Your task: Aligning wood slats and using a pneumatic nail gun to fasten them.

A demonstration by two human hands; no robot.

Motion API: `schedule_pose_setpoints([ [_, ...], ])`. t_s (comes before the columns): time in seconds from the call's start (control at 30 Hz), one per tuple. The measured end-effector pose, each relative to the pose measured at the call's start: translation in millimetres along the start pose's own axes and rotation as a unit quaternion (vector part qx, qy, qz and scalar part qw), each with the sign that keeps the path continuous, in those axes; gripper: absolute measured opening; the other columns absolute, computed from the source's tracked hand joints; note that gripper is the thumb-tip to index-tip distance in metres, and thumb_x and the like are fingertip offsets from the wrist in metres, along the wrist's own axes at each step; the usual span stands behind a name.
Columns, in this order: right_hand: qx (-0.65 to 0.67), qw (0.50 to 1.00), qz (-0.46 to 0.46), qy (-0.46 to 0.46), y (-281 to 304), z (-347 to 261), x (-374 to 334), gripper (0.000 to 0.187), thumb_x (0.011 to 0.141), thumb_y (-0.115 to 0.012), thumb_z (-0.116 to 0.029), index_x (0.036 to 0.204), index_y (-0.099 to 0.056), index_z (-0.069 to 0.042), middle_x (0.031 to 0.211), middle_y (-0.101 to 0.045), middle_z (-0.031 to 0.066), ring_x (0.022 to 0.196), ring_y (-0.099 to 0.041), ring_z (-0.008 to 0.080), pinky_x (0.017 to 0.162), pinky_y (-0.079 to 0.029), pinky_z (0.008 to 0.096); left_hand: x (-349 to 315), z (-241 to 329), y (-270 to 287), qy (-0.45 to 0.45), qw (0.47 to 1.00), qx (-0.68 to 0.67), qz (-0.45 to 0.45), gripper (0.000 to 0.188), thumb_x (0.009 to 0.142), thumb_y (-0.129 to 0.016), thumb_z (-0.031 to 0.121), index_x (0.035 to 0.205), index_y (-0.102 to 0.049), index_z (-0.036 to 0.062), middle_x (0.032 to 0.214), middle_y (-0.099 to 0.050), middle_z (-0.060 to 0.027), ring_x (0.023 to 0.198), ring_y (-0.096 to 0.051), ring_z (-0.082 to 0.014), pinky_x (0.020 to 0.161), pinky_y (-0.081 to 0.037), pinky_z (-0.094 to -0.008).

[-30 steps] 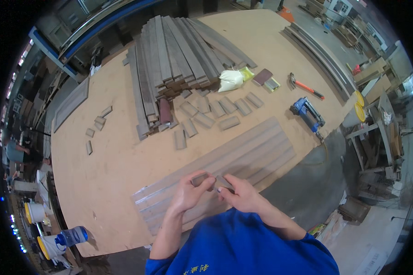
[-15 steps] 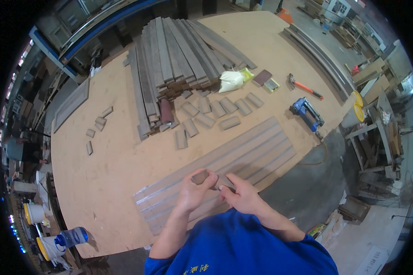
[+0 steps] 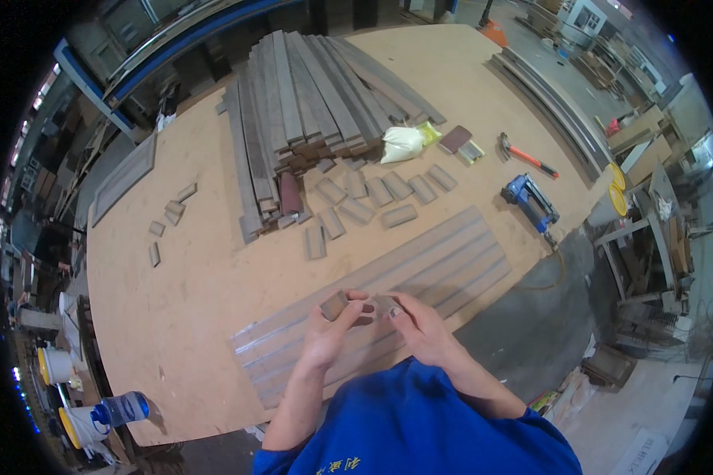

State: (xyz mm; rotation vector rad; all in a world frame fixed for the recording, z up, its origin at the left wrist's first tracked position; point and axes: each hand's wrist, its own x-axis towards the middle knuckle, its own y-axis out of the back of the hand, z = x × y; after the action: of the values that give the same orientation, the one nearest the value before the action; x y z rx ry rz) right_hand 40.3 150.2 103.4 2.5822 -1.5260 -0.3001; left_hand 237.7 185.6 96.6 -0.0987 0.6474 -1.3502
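Observation:
My left hand (image 3: pixel 325 328) is closed around a small wooden block (image 3: pixel 334 305), which shows between thumb and fingers. Close by on the right, my right hand (image 3: pixel 421 326) pinches a small grey-brown piece (image 3: pixel 386 303); whether it is wood or folded sandpaper I cannot tell. A narrow gap separates the two hands. Both are over a long grooved wooden panel (image 3: pixel 451 257) lying at an angle along the table's near edge. Several loose wooden blocks (image 3: pixel 399 215) lie beyond the panel, like the one in my left hand.
A big stack of grey-brown wooden strips (image 3: pixel 309 95) fills the far middle of the table (image 3: pixel 182 317). A white bag (image 3: pixel 402 145), maroon sandpaper (image 3: pixel 455 139), a hammer (image 3: pixel 531 154) and a blue nail gun (image 3: pixel 531 204) lie to the right. A water bottle (image 3: pixel 125 408) is at near left.
My hands have drawn slightly apart and turned. The block in my left hand now shows more, and the small piece in my right fingers has come into view.

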Motion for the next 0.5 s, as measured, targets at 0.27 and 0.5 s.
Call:
schedule_pose_setpoints([
  [0.27, -0.155, 0.985, 0.057, 0.058, -4, -9, 2, 0.050, 0.097, -0.063, -0.020, 0.141, -0.051, 0.000, 0.118, -0.058, 0.0230, 0.109, -0.057, 0.0416, 0.093, -0.048, 0.0462, -4, -3, -22, -0.028, 0.994, 0.098, 0.033, 0.024, 0.098, -0.069, 0.006, 0.118, -0.063, -0.0045, 0.106, -0.071, -0.0122, 0.099, -0.071, -0.0201, 0.083, -0.062, -0.0361],
  [0.5, -0.046, 0.993, 0.076, 0.075, -7, 18, 6, 0.049, 0.099, -0.060, -0.017, 0.143, -0.050, 0.001, 0.112, -0.061, 0.0155, 0.106, -0.061, 0.0311, 0.090, -0.048, 0.0405, 2, -17, -8, -0.011, 1.000, -0.018, 0.008, 0.019, 0.102, -0.065, 0.010, 0.117, -0.063, -0.0014, 0.107, -0.070, -0.0121, 0.091, -0.072, -0.0251, 0.085, -0.061, -0.0387],
])
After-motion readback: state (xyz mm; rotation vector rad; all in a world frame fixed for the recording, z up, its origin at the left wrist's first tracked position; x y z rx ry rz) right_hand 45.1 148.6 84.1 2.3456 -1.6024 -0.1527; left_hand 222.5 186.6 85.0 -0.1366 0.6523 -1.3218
